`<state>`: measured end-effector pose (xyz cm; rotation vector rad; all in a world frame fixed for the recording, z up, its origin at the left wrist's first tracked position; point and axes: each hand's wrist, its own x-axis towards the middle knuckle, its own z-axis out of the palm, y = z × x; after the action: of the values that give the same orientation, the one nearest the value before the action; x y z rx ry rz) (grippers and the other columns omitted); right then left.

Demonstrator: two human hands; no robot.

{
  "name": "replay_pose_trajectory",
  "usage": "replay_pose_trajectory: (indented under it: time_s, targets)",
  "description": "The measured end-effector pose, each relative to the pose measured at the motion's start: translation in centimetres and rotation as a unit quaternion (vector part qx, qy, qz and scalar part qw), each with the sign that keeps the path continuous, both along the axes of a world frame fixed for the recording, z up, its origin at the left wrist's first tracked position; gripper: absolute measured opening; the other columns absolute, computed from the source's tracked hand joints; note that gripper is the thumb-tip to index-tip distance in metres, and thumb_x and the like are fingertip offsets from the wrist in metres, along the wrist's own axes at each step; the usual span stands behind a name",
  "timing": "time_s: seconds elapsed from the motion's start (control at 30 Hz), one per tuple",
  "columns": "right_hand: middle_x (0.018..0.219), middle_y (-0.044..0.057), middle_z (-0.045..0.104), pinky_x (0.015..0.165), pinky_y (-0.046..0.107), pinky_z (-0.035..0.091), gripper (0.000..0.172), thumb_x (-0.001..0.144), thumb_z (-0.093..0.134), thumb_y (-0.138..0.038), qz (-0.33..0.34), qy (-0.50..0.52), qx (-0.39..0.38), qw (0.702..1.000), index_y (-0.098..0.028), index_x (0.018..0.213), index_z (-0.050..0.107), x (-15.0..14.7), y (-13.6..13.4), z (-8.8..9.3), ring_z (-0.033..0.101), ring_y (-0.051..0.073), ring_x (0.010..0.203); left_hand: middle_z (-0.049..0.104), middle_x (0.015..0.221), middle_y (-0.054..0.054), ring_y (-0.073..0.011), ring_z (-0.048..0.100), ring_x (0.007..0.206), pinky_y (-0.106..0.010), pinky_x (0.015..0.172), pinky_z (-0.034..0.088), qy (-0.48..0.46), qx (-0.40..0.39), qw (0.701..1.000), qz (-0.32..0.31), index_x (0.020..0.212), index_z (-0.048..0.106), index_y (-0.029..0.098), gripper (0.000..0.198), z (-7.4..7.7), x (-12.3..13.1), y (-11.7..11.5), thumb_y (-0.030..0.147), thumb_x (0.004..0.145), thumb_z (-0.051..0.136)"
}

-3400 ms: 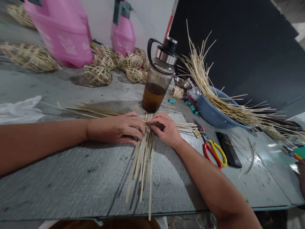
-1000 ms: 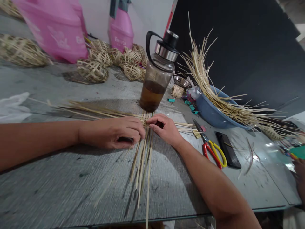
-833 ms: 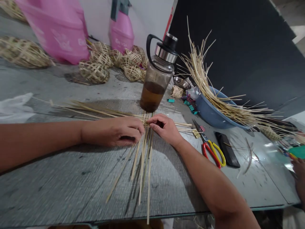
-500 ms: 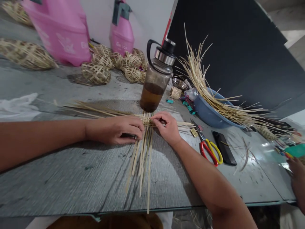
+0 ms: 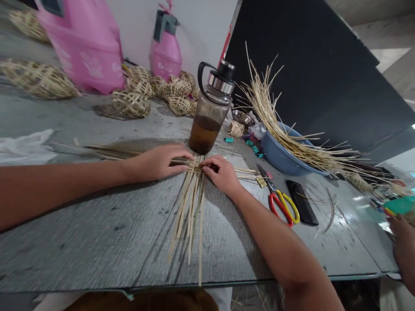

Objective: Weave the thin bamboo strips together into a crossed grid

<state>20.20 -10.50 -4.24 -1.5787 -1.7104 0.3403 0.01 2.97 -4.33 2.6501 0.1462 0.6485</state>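
A small woven patch of pale bamboo-like strips (image 5: 195, 166) lies flat on the table, close in front of a water bottle (image 5: 207, 125). Its loose strip ends fan toward the near table edge and out to both sides. My left hand (image 5: 158, 162) grips the patch's left side, fingertips above and thumb below, with crosswise strips running between them. On the right side, my right hand (image 5: 222, 173) pinches strips at the weave's edge between thumb and fingers. Both palms face down, and the hands partly cover the crosswise strips.
Right of my hands lie red-and-yellow-handled scissors (image 5: 283, 207) and a black case (image 5: 301, 202). A blue basin (image 5: 282, 157) holds long strips. Woven balls (image 5: 131, 103) and pink spray bottles (image 5: 166, 56) stand at the back. Another person's hand (image 5: 403, 233) is at far right.
My left hand has shifted up from the lower strips to the weave's left edge, its thumb now stretched out below. My right hand stays pinched at nearly the same spot.
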Motion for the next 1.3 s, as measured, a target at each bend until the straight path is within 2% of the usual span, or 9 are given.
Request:
replay_pose_trajectory:
  time_s: [0.3,0.4,0.53,0.63,0.83,1.0,1.07,1.17,1.3]
  targets:
    - [0.085,0.001,0.069,0.076,0.027,0.048,0.012,0.088,0.059,-0.02,-0.079,0.094,-0.021,0.992,-0.019,0.092,0.071,0.8,0.6,-1.0,0.06,0.015,0.079,0.064,0.113,-0.011,-0.0211,0.057,0.107,-0.033,0.096,0.041,0.014,-0.011,1.0,0.003,0.111,0.069,0.013,0.031,-0.4,0.1,0.6,0.038,0.096,0.056]
    - [0.089,0.003,0.067,0.08,0.029,0.048,0.009,0.085,0.063,-0.017,-0.085,0.053,0.004,0.995,-0.019,0.09,0.071,0.7,0.4,-1.1,0.059,0.017,0.086,0.064,0.114,-0.012,-0.022,0.055,0.108,-0.035,0.097,0.04,0.008,0.0,1.0,-0.002,0.114,0.068,0.012,0.033,-0.7,0.2,0.7,0.037,0.096,0.055]
    - [0.097,0.006,0.065,0.095,0.036,0.044,0.01,0.084,0.066,-0.014,-0.046,-0.051,0.031,0.997,-0.019,0.092,0.07,0.1,0.0,-0.8,0.056,0.022,0.103,0.064,0.113,-0.012,-0.0228,0.055,0.108,-0.035,0.098,0.039,0.017,0.008,1.0,-0.013,0.116,0.069,0.012,0.036,-1.0,0.2,1.0,0.039,0.096,0.056]
    - [0.1,0.007,0.066,0.101,0.041,0.038,0.011,0.086,0.066,-0.014,-0.02,-0.093,0.023,0.995,-0.019,0.095,0.07,-0.2,-0.1,-0.7,0.055,0.023,0.107,0.064,0.116,-0.013,-0.0236,0.055,0.11,-0.037,0.1,0.038,0.028,0.016,0.999,-0.011,0.119,0.068,0.012,0.038,-1.0,0.3,1.1,0.04,0.095,0.058]
    - [0.097,0.006,0.068,0.1,0.042,0.039,0.011,0.085,0.066,-0.013,-0.029,-0.077,0.007,0.997,-0.02,0.092,0.07,-0.1,0.2,-0.9,0.057,0.023,0.103,0.063,0.118,-0.013,-0.0234,0.054,0.112,-0.038,0.103,0.038,0.025,0.024,0.999,-0.019,0.117,0.069,0.012,0.036,-1.0,0.3,1.0,0.037,0.1,0.05]
    - [0.093,0.006,0.065,0.087,0.035,0.048,0.016,0.085,0.057,-0.01,-0.114,-0.01,0.039,0.993,-0.02,0.087,0.069,0.3,0.0,-0.8,0.058,0.021,0.093,0.061,0.122,-0.014,-0.0247,0.051,0.115,-0.042,0.105,0.036,0.027,0.037,0.999,-0.005,0.123,0.066,0.012,0.036,-0.9,0.2,0.7,0.033,0.099,0.049]
    - [0.097,0.007,0.064,0.083,0.034,0.049,0.017,0.086,0.055,-0.012,-0.136,0.012,0.062,0.989,-0.02,0.089,0.07,0.3,-0.2,-0.7,0.058,0.021,0.097,0.059,0.126,-0.014,-0.0251,0.049,0.119,-0.043,0.108,0.034,0.016,0.046,0.999,-0.007,0.125,0.065,0.012,0.036,-0.8,0.1,0.4,0.033,0.1,0.048]
    - [0.099,0.008,0.065,0.085,0.034,0.05,0.016,0.086,0.057,-0.012,-0.094,0.003,0.066,0.993,-0.02,0.089,0.07,0.2,-0.2,-0.5,0.057,0.022,0.103,0.057,0.131,-0.014,-0.0238,0.048,0.123,-0.042,0.111,0.033,0.0,0.043,0.998,-0.04,0.128,0.064,0.013,0.036,-0.8,0.0,-0.1,0.031,0.102,0.047]
    - [0.089,0.004,0.068,0.088,0.034,0.049,0.012,0.085,0.062,-0.012,-0.024,-0.011,-0.001,1.0,-0.02,0.085,0.071,0.1,0.2,-0.4,0.061,0.02,0.094,0.061,0.128,-0.013,-0.0217,0.053,0.119,-0.039,0.108,0.038,0.022,0.01,0.997,-0.079,0.122,0.068,0.015,0.032,-0.8,0.1,-0.1,0.028,0.102,0.048]
